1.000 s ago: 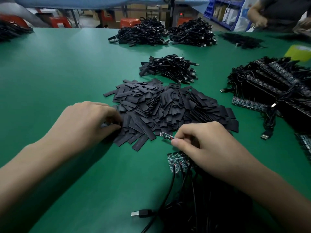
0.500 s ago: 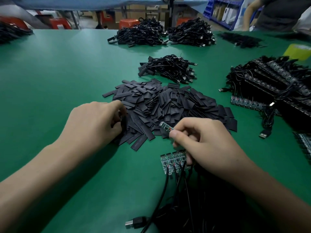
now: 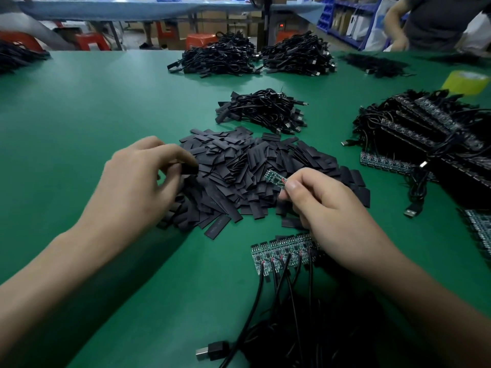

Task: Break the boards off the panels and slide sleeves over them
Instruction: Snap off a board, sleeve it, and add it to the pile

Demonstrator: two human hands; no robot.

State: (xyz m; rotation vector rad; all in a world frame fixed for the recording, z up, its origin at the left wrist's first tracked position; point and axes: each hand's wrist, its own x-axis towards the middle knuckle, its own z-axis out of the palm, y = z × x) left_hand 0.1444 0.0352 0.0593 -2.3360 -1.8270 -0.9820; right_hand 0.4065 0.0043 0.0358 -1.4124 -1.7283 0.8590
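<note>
Sticking out up and to the left from the right hand [image 3: 326, 208], the board [image 3: 275, 179] is a narrow green strip pinched at its near end between thumb and forefinger. Its free end hangs above the sleeve pile [image 3: 239, 168] and points toward the left hand [image 3: 138, 187]. That hand pinches one black sleeve [image 3: 190, 170] between thumb and forefinger, just over the pile's left edge. Sleeve and board are near each other but apart.

The thumb covers the board's held end, so whether a cable is joined there cannot be told. The right hand's other fingers curl under the palm and are mostly out of sight. Only one end of the sleeve shows past the left fingertips, and whether its mouth is open is hard to make out.

Below the right hand a panel [image 3: 281, 254] of joined boards lies flat on the green table [image 3: 106, 102], its right end hidden under the wrist. Black cables [image 3: 255, 306] run from it into a dark tangle cut off by the lower edge, with a USB plug [image 3: 211, 351] lying beside them.

Farther off lie cable bundles [image 3: 263, 110], more wired panels [image 3: 425, 134] stacked at the right, and a blurred yellow roll [image 3: 466, 82]. Another person [image 3: 438, 22] stands at the far corner, cut off by the frame.
</note>
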